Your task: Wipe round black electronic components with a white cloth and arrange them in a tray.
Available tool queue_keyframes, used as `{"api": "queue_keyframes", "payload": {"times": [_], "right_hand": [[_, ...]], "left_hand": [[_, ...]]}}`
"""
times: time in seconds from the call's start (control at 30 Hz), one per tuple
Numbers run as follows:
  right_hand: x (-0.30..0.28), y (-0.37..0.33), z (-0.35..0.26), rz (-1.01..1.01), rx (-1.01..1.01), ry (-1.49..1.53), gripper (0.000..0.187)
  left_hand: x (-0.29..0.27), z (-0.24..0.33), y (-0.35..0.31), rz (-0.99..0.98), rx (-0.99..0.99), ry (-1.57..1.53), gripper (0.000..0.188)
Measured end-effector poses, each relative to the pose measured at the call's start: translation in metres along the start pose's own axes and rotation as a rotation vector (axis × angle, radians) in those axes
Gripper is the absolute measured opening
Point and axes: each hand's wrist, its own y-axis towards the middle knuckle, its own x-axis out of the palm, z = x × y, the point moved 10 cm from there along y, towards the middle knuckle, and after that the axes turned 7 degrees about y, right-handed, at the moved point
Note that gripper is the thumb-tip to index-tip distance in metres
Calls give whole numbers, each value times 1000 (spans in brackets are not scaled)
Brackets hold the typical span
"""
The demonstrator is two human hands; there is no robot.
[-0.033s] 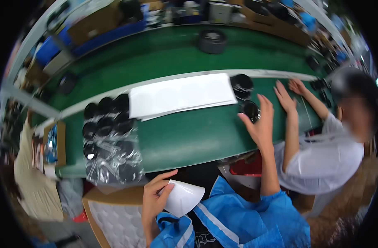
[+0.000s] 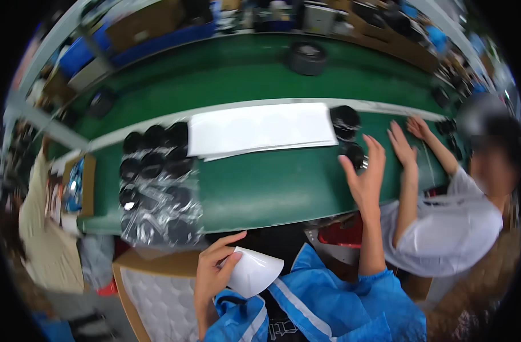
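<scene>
1. Green bench spans the workplace in front of the seated-height worker, with a pale rail along its far side and another green surface beyond.
2. White sheets lie flat near the rail. To their left, a clear bag lies by rows of black round pieces; to their right sit two black parts, one farther back and a nearer part.
3. Low in front of the body, the left hand pinches a curved white piece between thumb and fingers, clear of the bench.
4. Over the bench, the right hand is spread wide, thumb well away from the fingers, holding nothing that I can see. It is just beside the nearer part; I can't tell whether they touch.
5. To me, the step in hand looks like a reach with the right while the left minds the white piece. Taking the nearer part would call for narrowing that spread around its edge, with the left grip kept light.
6. At right, a co-worker has both arms over the same bench.
</scene>
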Motion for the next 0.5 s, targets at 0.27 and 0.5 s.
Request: {"api": "queue_keyframes", "payload": {"times": [0.27, 0.5], "right_hand": [[136, -16, -269, -721, -382, 790, 23], [258, -70, -425, -739, -833, 928, 36]], "left_hand": [[-53, -9, -30, 178, -13, 17, 14], [-90, -31, -55, 397, -143, 232, 17]]}}
